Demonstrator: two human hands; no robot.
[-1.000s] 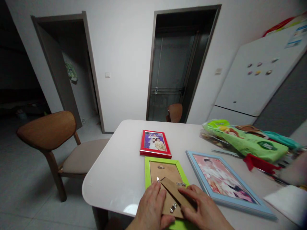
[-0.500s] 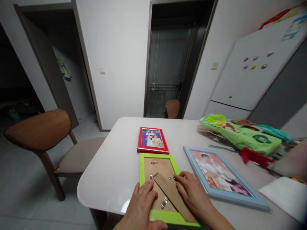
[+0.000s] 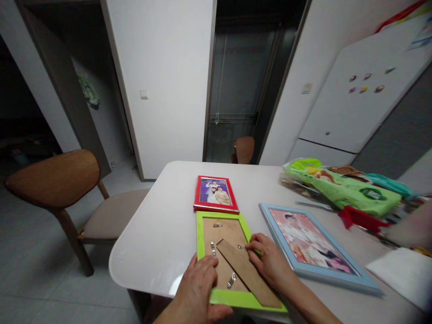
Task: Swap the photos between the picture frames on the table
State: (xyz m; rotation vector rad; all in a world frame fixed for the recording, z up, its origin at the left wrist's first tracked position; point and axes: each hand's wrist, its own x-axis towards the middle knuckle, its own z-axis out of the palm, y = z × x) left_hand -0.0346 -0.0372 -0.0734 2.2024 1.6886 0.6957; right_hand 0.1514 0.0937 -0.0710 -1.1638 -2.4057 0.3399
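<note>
The back board (image 3: 227, 230) is light brown inside a lime-green frame (image 3: 200, 236). Its flap (image 3: 247, 271) is brown too, and the little clips (image 3: 231, 281) are shiny silver. The red frame (image 3: 216, 207) has a photo (image 3: 216, 192) with lots of purple and some white. The pale blue frame (image 3: 330, 273) has a pink and white photo (image 3: 313, 240) with dark bits. The bag (image 3: 351, 191) is green, the tabletop (image 3: 155, 234) is whitish, and the brown chair (image 3: 54, 180) has a grayish seat (image 3: 114, 215).

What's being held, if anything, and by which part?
The green frame: the left grip at its near left corner, the right grip on its right edge, beside a clip.
</note>
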